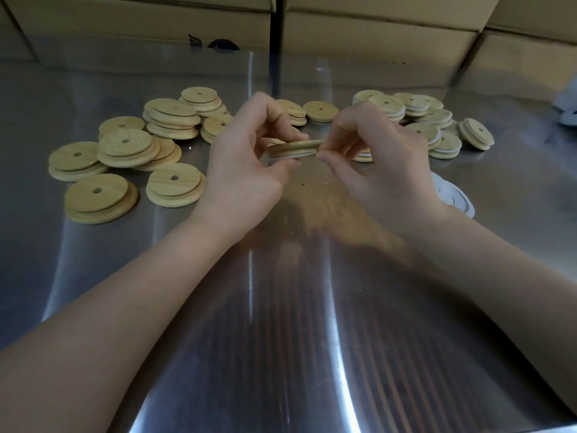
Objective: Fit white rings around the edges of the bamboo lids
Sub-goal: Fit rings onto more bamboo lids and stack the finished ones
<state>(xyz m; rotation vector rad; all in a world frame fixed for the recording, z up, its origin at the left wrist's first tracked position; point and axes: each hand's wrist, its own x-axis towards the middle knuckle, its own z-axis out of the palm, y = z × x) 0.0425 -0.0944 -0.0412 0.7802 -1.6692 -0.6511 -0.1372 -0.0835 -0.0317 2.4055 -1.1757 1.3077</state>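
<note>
Packer: Lid (pixel 295 148) is up off the bench (pixel 281 323), edge-on, pinched between both hands at the middle of the view. My left hand (pixel 246 160) has its fingers curled round the 9 o'clock end. My right hand (pixel 384 157) pinches the 3 o'clock end with thumb and fingertips.

Checker: And the ring (pixel 293 156)?

Packer: White shows along the lower edge of the lid. I cannot tell whether it sits in the groove all the way round; the far side is hidden.

Checker: Then that's my worry. If you stretch it over one end and let the other go, it may roll out or twist and sit proud. A pinch that narrow could also slip on smooth bamboo and drop the lid.

Packer: It would fall on bare steel at 6 o'clock, which is wide and open right down to me.

Checker: Less room elsewhere. From 9 to 11 o'clock lie the plain lids (pixel 125 151), overlapping in loose heaps, some near your left hand. An elbow swung out could scatter them.

Packer: At 1 to 2 o'clock are the ringed lids (pixel 437 129), stacked close behind my right hand. At 4 o'clock are the spare rings (pixel 452 195), partly under my wrist.

Checker: Mind the wrist, then; it could drag those rings along. Boxes (pixel 374 35) wall off 12 o'clock, so reach sideways, not forward.
</note>
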